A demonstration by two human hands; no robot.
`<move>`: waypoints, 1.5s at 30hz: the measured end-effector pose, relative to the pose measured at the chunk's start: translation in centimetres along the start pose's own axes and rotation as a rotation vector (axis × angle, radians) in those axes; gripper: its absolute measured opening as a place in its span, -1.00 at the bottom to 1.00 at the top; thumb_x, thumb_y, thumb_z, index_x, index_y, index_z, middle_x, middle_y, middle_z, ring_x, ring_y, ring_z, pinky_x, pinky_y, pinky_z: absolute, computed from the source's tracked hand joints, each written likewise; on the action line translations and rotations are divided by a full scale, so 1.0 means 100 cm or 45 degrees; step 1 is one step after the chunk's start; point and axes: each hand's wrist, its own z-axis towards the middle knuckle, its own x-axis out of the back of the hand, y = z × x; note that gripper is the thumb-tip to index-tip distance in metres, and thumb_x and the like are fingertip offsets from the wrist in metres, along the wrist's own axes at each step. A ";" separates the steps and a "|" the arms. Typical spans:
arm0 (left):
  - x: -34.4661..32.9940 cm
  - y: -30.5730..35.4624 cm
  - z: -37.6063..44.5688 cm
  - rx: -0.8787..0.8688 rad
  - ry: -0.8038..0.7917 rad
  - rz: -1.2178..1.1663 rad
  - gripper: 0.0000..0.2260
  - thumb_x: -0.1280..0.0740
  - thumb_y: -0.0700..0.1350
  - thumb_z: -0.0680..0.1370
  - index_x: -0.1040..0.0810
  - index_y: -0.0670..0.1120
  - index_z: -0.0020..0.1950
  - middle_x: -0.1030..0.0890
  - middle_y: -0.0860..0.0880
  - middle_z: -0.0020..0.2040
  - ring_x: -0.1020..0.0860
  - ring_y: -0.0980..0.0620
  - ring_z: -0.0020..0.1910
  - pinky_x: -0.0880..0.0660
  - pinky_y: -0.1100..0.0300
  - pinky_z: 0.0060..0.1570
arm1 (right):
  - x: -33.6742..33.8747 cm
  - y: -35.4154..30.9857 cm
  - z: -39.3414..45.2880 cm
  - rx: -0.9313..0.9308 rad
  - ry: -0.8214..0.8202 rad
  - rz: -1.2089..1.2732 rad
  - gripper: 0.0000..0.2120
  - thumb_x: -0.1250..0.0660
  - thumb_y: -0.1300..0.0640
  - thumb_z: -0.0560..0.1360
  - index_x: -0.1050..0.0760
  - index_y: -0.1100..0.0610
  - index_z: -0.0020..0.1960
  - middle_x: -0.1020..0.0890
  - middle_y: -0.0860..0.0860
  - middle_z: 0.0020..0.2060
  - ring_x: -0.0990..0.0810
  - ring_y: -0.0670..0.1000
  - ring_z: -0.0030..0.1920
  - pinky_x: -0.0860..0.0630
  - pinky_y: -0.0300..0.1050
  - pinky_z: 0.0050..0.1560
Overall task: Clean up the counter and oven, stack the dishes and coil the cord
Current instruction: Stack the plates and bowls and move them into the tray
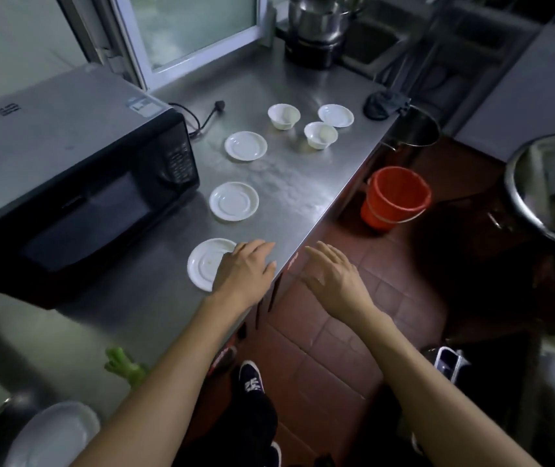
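Both hands released above the near desk edge; dishes unstacked.

The left hand (245, 267) is spread flat, fingers straight, over the right rim of the nearest saucer (205, 264); contact cannot be confirmed. The right hand (331, 274) hangs beyond the steel desk (289, 183) edge above the floor, grip relaxed, holding nothing. Two further saucers (234, 201) (245, 145) lie in line beside the black microwave oven (77, 183). Two bowls (283, 116) (320, 135) and a fourth saucer (336, 115) sit farther back. The cord (202, 121) lies loose behind the oven.
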 end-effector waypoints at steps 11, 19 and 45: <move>-0.014 0.019 0.112 -0.137 -0.092 -0.016 -0.60 -0.23 0.01 0.61 -0.43 -0.02 0.45 -0.48 0.01 0.41 -0.43 -0.08 0.35 -0.41 -0.04 0.28 | 0.033 0.049 0.066 -0.210 0.001 0.013 -0.46 -0.39 -0.02 0.53 -0.39 0.09 0.46 -0.43 0.09 0.42 -0.29 0.14 0.48 -0.34 0.14 0.40; -0.038 0.057 0.182 -0.169 -0.164 0.007 -0.60 -0.22 0.03 0.62 -0.42 -0.01 0.45 -0.46 0.01 0.42 -0.40 -0.07 0.38 -0.37 -0.03 0.33 | 0.045 0.116 0.104 -0.253 0.041 -0.003 -0.45 -0.40 0.06 0.52 -0.37 0.06 0.48 -0.40 0.08 0.46 -0.28 0.14 0.50 -0.41 0.17 0.34; -0.076 0.068 0.394 0.219 -0.099 0.015 -0.60 -0.25 0.02 0.62 -0.43 -0.01 0.46 -0.46 0.01 0.42 -0.41 -0.04 0.38 -0.39 0.00 0.31 | 0.073 0.266 0.365 -0.006 -0.306 -0.029 -0.41 -0.34 -0.05 0.55 -0.26 -0.02 0.53 -0.23 0.08 0.56 -0.11 0.12 0.57 -0.27 0.18 0.43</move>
